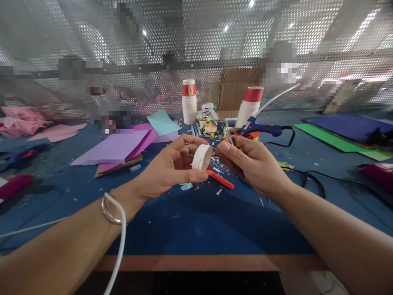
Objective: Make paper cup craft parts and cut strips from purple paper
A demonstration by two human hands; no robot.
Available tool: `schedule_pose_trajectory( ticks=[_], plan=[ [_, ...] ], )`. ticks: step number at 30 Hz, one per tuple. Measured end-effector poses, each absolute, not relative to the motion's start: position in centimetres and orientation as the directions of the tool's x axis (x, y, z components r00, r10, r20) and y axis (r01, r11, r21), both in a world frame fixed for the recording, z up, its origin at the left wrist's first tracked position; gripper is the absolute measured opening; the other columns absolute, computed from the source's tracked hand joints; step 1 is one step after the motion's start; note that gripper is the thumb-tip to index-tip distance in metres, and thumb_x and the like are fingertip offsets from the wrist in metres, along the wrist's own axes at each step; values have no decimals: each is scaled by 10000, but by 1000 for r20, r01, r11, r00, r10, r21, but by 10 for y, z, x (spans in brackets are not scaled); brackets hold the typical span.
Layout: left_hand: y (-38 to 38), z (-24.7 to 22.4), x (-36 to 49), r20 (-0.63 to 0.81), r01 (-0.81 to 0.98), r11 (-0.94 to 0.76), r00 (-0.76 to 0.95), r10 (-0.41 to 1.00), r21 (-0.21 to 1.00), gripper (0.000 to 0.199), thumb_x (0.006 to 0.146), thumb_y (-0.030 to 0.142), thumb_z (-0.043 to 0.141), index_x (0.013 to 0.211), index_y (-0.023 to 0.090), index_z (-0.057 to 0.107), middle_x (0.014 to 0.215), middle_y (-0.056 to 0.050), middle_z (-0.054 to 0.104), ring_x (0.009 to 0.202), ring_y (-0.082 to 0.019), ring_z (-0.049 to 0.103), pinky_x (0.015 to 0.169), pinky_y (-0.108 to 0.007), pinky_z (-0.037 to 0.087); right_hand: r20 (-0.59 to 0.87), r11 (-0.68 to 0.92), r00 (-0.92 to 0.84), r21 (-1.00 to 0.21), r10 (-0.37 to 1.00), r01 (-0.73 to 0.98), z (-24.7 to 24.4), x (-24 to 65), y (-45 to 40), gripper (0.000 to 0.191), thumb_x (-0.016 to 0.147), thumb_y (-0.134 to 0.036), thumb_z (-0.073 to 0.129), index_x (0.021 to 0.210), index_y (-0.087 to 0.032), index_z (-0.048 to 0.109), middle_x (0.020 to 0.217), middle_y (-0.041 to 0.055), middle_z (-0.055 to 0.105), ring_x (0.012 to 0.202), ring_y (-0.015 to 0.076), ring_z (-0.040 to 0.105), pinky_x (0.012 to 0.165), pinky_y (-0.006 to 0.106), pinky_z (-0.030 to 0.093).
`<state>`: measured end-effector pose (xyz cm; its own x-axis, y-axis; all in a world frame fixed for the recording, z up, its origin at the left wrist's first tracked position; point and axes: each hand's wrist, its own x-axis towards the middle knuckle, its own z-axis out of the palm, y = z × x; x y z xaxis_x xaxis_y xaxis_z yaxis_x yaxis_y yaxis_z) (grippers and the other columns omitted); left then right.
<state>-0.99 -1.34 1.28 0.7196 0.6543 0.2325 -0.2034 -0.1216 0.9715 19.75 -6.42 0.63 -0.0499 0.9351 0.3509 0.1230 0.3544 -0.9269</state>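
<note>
"Above the blue tabletop point(196, 229), what is held?"

"A short white paper cylinder point(201, 158), pinched between thumb and fingertips of the half-curled left hand point(170, 164)."

"And by the right hand point(253, 164)?"

"A slim metal tool point(229, 136) (scissors or tweezers, it cannot be told) is gripped in closed fingers. Just beyond that hand, a blue glue gun point(265, 130) is seen."

The white round piece point(200, 158) appears as smooth, matt paper; the bracelet point(107, 214) is glossy metal; the red stick point(221, 180), smooth plastic; the brown panel point(235, 88), creased cardboard; the rear screen point(202, 32), perforated metal.
</note>
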Motion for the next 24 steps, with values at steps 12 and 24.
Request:
schedule_pose_trajectory(
  ticks=[12, 24],
  plan=[
    [-2, 2, -12, 519, -14, -592, 497, 695, 806, 517, 748, 202, 870, 1165, 252, 568, 1068, -13, 631, 930, -142, 671, 817, -280, 593, 218, 272, -234, -935, 947, 227, 8, 196, -66, 511, 923, -689, 559, 841, -185, 551, 535, -87, 428, 453, 50, 316, 423, 230, 207],
    [-3, 4, -12, 562, 21, -642, 462, 686, 766, 474, 757, 159, 829, 1151, 235, 578, 1145, -43, 644, 949, -157, 680, 812, -299, 604, 180, 260, -271, -919, 946, 296, 7, 196, -68, 453, 882, -638, 652, 922, -190, 596, 558, -82, 402, 497, 73, 285, 453, 247, 164]
  ],
)
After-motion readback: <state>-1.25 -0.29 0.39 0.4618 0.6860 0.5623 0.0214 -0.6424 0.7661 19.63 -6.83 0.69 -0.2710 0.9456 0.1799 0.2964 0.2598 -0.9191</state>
